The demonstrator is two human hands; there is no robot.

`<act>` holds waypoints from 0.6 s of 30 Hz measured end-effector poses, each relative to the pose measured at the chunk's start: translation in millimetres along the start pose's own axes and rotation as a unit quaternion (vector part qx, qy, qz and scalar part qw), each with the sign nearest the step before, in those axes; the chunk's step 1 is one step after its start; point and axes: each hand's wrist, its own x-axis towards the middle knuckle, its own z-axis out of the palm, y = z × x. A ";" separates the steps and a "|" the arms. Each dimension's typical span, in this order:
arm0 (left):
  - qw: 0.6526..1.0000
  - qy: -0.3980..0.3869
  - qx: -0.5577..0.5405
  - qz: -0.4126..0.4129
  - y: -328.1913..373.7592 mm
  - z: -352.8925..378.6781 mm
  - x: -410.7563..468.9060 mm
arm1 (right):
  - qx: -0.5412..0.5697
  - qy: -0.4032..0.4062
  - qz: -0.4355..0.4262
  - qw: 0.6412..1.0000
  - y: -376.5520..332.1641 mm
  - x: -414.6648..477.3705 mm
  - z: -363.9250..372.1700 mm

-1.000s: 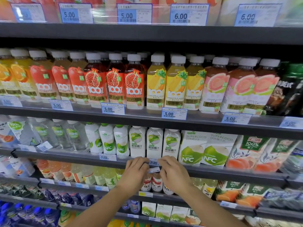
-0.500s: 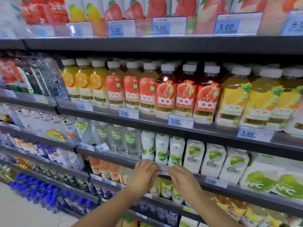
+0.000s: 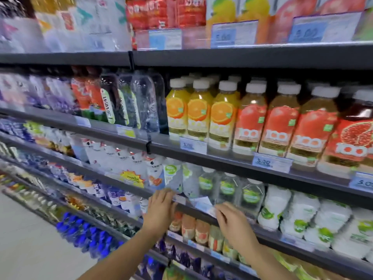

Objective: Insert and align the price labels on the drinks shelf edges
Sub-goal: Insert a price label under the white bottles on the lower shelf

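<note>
Risk first: the loose price label (image 3: pixel 202 204) sits tilted at the shelf edge (image 3: pixel 268 233) and could slip out if pressed unevenly. Left hand (image 3: pixel 161 207), at 9 o'clock of it, rests fingers spread on the rail; right hand (image 3: pixel 232 223), at 4 o'clock, pinches its lower corner, wrist bent downward.

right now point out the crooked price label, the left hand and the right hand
crooked price label (image 3: pixel 202 203): head view, its blue-white face
left hand (image 3: pixel 161 207): head view, back of hand
right hand (image 3: pixel 232 222): head view, back of hand
</note>
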 end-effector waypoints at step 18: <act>0.997 0.010 -0.055 0.048 -42.5 5.1 29.7 | 0.030 0.019 0.099 0.994 -43.0 34.9 30.4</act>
